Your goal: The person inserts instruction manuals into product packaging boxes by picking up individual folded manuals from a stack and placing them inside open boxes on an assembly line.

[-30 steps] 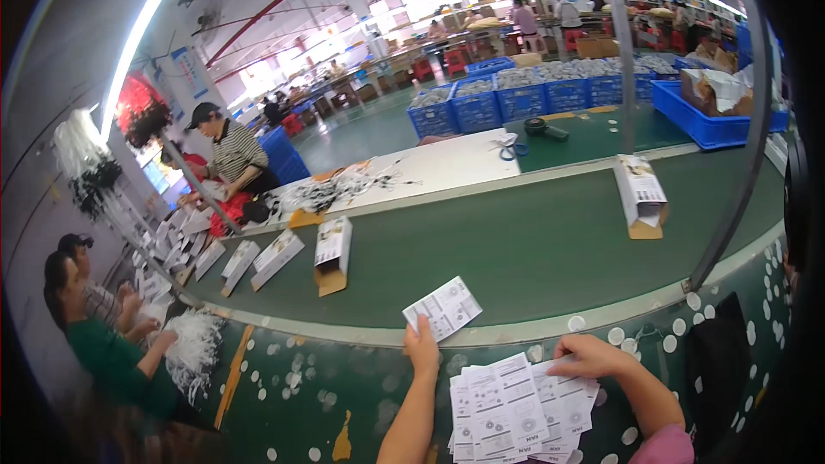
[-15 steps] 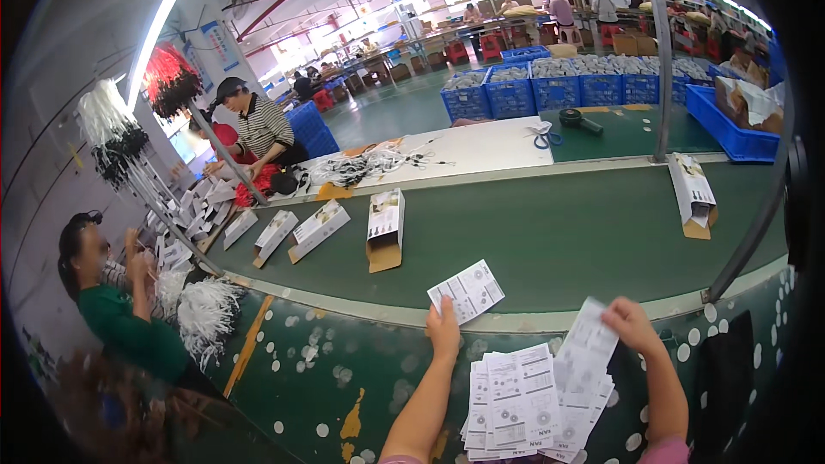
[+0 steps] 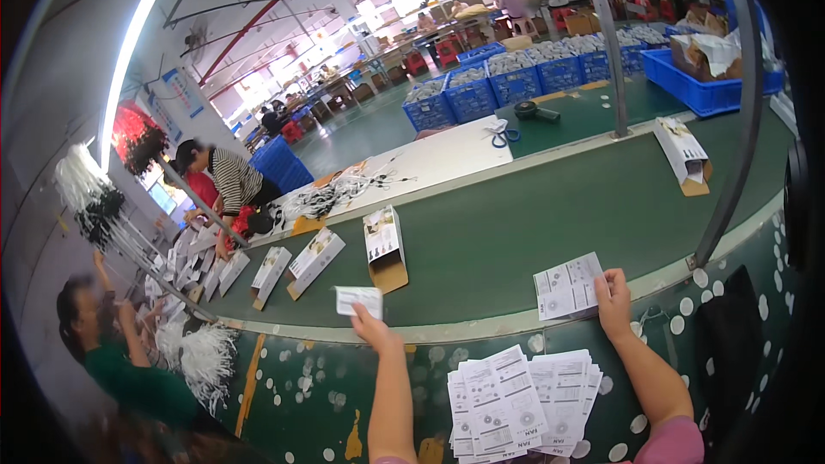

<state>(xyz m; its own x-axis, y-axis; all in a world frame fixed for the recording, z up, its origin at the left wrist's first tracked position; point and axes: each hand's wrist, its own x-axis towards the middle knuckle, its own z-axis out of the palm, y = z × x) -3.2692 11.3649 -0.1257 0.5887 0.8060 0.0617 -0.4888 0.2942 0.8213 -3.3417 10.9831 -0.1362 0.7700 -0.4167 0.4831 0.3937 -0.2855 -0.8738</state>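
My left hand (image 3: 371,329) pinches a small white printed leaflet (image 3: 358,301) above the near part of the green belt. Just beyond that leaflet stands a white box (image 3: 382,236) with its brown end flap open toward me. In my right hand (image 3: 614,299) is another printed leaflet (image 3: 567,287), gripped by its right edge over the belt's near rim. Two overlapping piles of similar leaflets, a left pile (image 3: 496,404) and a right pile (image 3: 565,395), lie on the green bench between my forearms.
More white boxes, among them one box (image 3: 315,262), lie leftward on the belt (image 3: 481,232); another box (image 3: 683,155) is at far right. Metal posts (image 3: 730,146) rise from the rims. Blue scissors (image 3: 505,136) lie beyond. Co-workers (image 3: 112,369) stand at left.
My left hand has moved left with its leaflet toward the open box. My right hand has carried a leaflet from the pile up over the belt's rim. The whole view has tilted.
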